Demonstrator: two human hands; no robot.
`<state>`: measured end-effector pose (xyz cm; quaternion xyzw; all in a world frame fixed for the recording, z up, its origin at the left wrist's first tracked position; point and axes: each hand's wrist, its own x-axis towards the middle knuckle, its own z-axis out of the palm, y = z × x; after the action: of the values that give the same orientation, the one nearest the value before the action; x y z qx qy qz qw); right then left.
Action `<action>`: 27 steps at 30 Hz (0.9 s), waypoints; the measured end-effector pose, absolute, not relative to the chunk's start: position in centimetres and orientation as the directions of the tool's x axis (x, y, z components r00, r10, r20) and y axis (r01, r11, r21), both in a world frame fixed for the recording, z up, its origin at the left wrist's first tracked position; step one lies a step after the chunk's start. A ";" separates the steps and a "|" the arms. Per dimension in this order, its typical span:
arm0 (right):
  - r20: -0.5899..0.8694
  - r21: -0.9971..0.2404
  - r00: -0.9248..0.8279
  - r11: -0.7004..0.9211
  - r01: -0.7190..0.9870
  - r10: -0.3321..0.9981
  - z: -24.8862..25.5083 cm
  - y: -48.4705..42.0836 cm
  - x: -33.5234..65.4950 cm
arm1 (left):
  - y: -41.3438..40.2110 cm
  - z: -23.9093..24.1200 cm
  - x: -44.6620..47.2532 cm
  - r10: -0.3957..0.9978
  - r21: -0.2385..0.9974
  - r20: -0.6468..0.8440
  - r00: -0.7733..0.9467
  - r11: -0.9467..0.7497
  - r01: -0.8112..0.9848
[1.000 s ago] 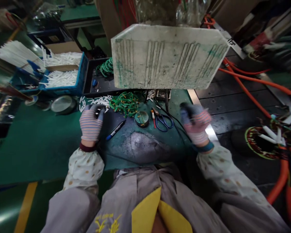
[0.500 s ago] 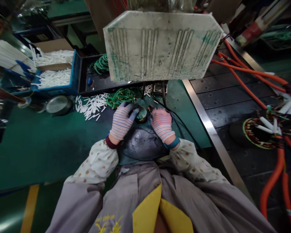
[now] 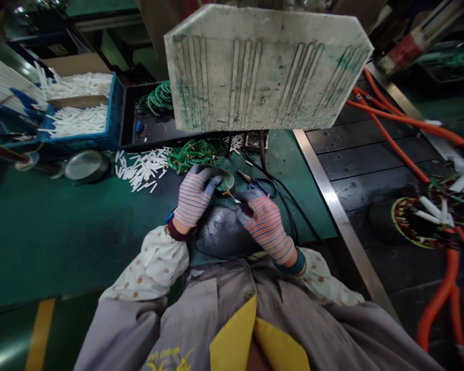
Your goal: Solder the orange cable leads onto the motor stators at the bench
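My left hand, in a striped glove, curls over a small round dark-rimmed dish and pinches what looks like a green wire with a brass-coloured end. Close by, my right hand, gloved too, grips a slim tool with a dark red handle; its thin pale tip points at the brass end. Whether they touch, I cannot tell. Blue-handled scissors lie just beyond my right hand. Under both hands is a dark, cracked, rounded pad.
Green wires and short white tubes lie beyond my left hand. A blue bin of white tubes stands at the left. A stained white panel hangs ahead. Black cables and a metal edge run at the right.
My right hand has come back towards me from beside the scissors, which now show on the table. The slim tool is now visible in it. My left hand stays by the dish.
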<state>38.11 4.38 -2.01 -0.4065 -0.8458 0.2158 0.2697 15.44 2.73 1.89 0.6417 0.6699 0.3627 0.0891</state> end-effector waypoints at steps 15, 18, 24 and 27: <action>0.362 -0.393 -0.497 0.613 0.685 0.788 0.7 9.9 40.6 | 0.5 3.7 12.8 0.887 0.534 0.400 -0.231 -0.021 0.845; 0.515 -0.239 -0.370 0.544 0.804 0.773 4.1 14.9 43.9 | -1.7 4.3 9.4 0.783 0.471 0.468 -0.410 0.171 0.865; 0.416 -0.267 -0.179 0.308 0.913 0.892 9.2 34.8 46.1 | -2.5 0.9 3.7 0.728 0.509 0.262 -0.634 0.454 0.731; 0.437 -0.488 -0.155 0.379 0.786 0.886 11.1 45.2 44.5 | -2.8 -0.5 2.6 0.739 0.506 0.192 -0.646 0.490 0.710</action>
<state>44.50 45.23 11.14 -0.5526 -0.7565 0.0729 0.3420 2.64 -2.82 -0.48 0.4197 0.8627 0.2808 0.0255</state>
